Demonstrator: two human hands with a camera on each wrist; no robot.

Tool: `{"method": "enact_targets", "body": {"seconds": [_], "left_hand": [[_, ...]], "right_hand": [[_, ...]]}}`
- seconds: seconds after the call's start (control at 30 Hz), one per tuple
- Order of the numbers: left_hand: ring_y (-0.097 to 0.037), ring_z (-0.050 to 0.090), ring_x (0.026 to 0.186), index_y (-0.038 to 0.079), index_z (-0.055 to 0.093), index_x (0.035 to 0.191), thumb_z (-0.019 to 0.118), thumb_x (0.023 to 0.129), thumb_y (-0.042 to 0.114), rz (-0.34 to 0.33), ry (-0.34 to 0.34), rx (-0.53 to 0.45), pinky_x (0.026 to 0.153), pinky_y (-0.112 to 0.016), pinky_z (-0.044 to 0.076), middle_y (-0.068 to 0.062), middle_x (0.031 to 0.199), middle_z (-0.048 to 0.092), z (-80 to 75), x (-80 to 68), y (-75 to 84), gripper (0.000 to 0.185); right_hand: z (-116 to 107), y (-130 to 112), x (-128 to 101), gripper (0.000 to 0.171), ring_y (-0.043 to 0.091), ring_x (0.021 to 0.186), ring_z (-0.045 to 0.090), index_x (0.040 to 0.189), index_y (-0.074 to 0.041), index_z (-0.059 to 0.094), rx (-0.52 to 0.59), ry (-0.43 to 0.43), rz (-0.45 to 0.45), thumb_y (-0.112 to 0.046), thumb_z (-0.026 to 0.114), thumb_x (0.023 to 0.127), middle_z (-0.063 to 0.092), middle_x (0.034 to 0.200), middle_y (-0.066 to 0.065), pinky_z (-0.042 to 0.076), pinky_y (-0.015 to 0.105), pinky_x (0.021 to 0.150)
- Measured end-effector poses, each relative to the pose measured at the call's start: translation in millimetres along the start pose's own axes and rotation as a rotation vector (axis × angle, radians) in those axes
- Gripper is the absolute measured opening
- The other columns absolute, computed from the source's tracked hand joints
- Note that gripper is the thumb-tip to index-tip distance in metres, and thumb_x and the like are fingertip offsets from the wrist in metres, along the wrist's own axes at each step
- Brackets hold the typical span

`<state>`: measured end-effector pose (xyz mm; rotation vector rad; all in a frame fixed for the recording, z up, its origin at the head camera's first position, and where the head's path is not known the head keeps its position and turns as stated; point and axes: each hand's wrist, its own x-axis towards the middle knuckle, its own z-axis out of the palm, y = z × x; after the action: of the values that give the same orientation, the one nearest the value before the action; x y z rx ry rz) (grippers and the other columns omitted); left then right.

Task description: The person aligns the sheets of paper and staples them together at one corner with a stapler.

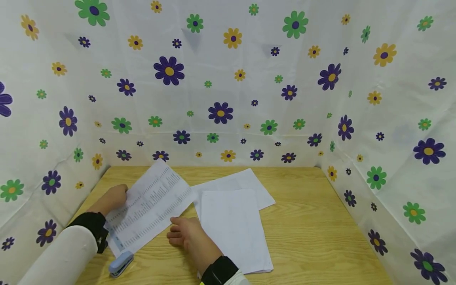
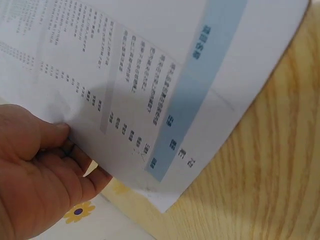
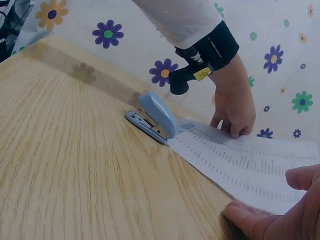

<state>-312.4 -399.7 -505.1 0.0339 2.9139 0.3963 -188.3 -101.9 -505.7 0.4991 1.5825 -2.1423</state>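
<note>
Nearest the head camera, a blue stapler point(image 1: 121, 264) lies on the wooden worktop point(image 1: 320, 221), just beside the lower corner of the printed sheet point(image 1: 151, 204); the right wrist view shows its mouth at that corner. Taking the printed sheet as landmark: the left hand point(image 1: 112, 198) holds its left edge, fingers curled under the paper and thumb on top. The right hand point(image 1: 187, 233) rests at its right edge with fingers loosely bent, fingertips touching the paper and worktop, gripping nothing. To the sheet's right lies a stack of blank white sheets point(image 1: 233, 229), with another blank sheet point(image 1: 235, 184) partly beneath it, behind. Flower-printed cloth point(image 1: 228, 79) walls stand behind and to both sides of the sheet. Nothing here is a container.
</note>
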Motion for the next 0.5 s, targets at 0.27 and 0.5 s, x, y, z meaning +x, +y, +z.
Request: {"method": "enact_targets", "body": {"seconds": [0.27,0.5], "left_hand": [[-0.043,0.060,0.102,-0.018,0.052,0.125,0.041,0.102,0.003,0.101,0.018,-0.038,0.101,-0.066,0.044,-0.033,0.114,0.061,-4.1,-1.5,7.0,0.032],[-0.040,0.058,0.103,-0.014,0.052,0.127,0.043,0.104,0.005,0.093,0.016,-0.116,0.102,-0.066,0.043,-0.029,0.116,0.060,-2.1,-4.2,12.1,0.031]], "right_hand": [[-0.6,0.1,5.5,0.025,0.036,0.098,0.072,0.112,0.008,0.065,0.000,-0.029,-0.028,-0.010,0.072,0.095,0.067,0.108,0.026,0.059,0.048,0.091],[-3.3,6.4,10.3,0.012,0.025,0.082,0.075,0.107,0.004,0.068,-0.087,-0.019,-0.115,-0.002,0.068,0.096,0.074,0.095,0.020,0.062,0.039,0.079]]}}
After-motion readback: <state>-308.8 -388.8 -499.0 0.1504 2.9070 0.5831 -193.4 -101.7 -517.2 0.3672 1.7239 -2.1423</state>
